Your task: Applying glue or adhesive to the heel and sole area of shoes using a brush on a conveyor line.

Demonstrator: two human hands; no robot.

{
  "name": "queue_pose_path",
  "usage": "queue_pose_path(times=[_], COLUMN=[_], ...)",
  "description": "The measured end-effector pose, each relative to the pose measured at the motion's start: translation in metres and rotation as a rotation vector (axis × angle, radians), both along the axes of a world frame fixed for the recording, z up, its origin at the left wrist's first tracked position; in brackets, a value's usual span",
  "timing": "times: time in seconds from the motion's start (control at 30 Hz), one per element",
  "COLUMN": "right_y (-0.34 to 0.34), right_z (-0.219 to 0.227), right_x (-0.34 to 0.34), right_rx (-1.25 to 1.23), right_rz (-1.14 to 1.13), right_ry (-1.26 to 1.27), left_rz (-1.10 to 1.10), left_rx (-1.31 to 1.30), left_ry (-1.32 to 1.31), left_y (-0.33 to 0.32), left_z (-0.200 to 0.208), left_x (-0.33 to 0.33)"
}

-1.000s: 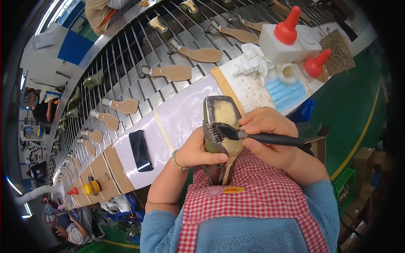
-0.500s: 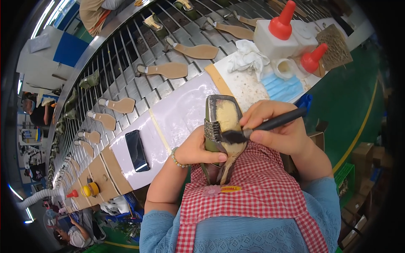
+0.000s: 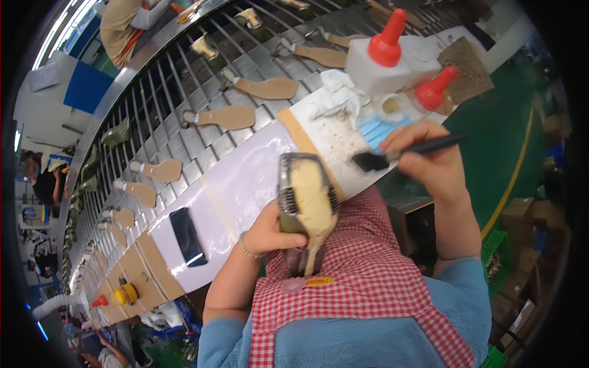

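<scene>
My left hand (image 3: 270,230) is wrapped round the side of a green shoe upper on a last (image 3: 314,196). Its pale yellowish underside faces up, and its narrow heel end rests near my red checked apron. In my right hand (image 3: 434,161) is a black-handled brush (image 3: 370,162), its dark flat bristles pointing left. The brush is apart from the shoe, above the white board's right edge. Close beyond it are an open white jar (image 3: 391,108) and a blue face mask (image 3: 372,130).
White bottles with red nozzles (image 3: 386,44) stand at the far right of the board, beside a crumpled white cloth (image 3: 338,97). A phone (image 3: 187,236) lies to the left. Tan soles (image 3: 224,118) line the metal roller conveyor (image 3: 202,80). Another person (image 3: 126,27) is across it.
My right hand has lifted the brush off the shoe's underside and moved it right and away. My left hand still holds the shoe, now shifted slightly left and lower in view.
</scene>
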State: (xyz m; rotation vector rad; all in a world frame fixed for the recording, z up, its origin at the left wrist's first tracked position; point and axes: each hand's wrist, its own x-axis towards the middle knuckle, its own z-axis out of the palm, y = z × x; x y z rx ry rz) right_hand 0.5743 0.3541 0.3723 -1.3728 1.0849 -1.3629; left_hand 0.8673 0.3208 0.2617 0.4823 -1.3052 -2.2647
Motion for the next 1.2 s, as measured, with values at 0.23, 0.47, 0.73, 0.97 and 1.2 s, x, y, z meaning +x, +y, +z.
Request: queue_pose_path(times=[0.23,0.47,0.73,0.97,1.2], right_y=[-0.032,-0.059,-0.047,-0.028,-0.034], right_z=[-0.047,-0.079,-0.094,-0.127,-0.156], right_x=[-0.094,-0.101,-0.126,-0.13,-0.14], right_rx=[0.105,0.153,0.202,0.526,0.457], right_rz=[-0.566,-0.503,-0.448,-0.474,-0.422], right_ry=[0.715,0.824,0.408,-0.769,-1.128], left_rz=[0.25,0.303,0.341,0.428,0.504], left_rx=[0.098,0.087,0.025,0.029,0.383], left_ry=[-0.041,-0.06,-0.097,-0.059,0.061], left_y=[0.016,0.016,0.016,0.007,0.013], left_z=[-0.042,-0.043,-0.031,-0.026,-0.028], left_x=[0.019,0.027,0.019,0.019,0.017])
